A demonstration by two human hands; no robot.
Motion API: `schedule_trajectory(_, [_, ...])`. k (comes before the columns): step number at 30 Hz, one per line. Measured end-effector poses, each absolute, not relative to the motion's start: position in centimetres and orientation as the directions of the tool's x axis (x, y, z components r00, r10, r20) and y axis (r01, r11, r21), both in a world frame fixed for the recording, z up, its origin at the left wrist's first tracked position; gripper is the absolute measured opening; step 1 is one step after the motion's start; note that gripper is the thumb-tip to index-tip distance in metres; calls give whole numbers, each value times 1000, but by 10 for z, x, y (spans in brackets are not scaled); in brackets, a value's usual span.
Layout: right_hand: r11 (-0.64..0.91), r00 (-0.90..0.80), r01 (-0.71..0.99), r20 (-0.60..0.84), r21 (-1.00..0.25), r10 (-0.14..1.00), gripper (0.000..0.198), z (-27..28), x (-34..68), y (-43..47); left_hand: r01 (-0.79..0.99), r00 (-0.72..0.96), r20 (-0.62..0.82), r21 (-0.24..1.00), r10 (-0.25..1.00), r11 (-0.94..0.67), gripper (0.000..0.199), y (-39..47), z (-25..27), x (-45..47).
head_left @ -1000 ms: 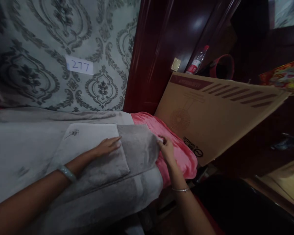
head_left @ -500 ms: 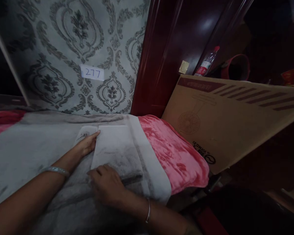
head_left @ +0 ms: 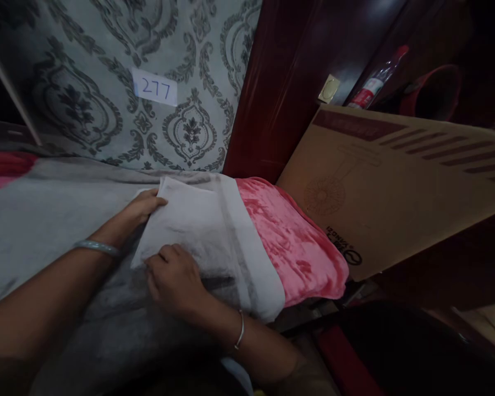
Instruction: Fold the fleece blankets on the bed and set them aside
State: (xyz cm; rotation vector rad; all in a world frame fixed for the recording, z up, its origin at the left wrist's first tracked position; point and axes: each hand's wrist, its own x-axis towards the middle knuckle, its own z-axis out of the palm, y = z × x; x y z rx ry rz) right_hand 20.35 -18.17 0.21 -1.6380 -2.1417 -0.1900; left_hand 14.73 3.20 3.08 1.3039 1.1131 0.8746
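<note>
A folded white-and-grey cloth point(head_left: 190, 220) lies across the light grey bedcover in front of me. Its exact kind does not show. My left hand point(head_left: 144, 204) pinches the far left corner, thumb on top and fingers underneath, and that corner is raised a little. At the near left corner, my right hand point(head_left: 175, 278) has curled fingers closed on the cloth's edge. Between the two hands, the left side of the cloth slants up off the bed. Whatever lies beneath it is mostly hidden.
The grey bedcover point(head_left: 74, 203) spreads to the left, and a pink plush blanket point(head_left: 284, 242) hangs at the right end. A large cardboard box point(head_left: 379, 187) leans beyond it. Behind stand a patterned wall with a "277" paper point(head_left: 154, 87) and a bottle point(head_left: 371, 88).
My left hand has lifted the far left corner, and the cloth's left side has swung outward, covering the printed piece beside it. The right hand stays at the near corner. The view has shifted slightly.
</note>
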Motion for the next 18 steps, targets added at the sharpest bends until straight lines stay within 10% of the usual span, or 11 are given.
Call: schedule_trajectory(18, [343, -293, 934, 337, -97, 895, 9, -25, 196, -180, 267, 262, -99, 963, 960, 26, 39, 33, 11, 133])
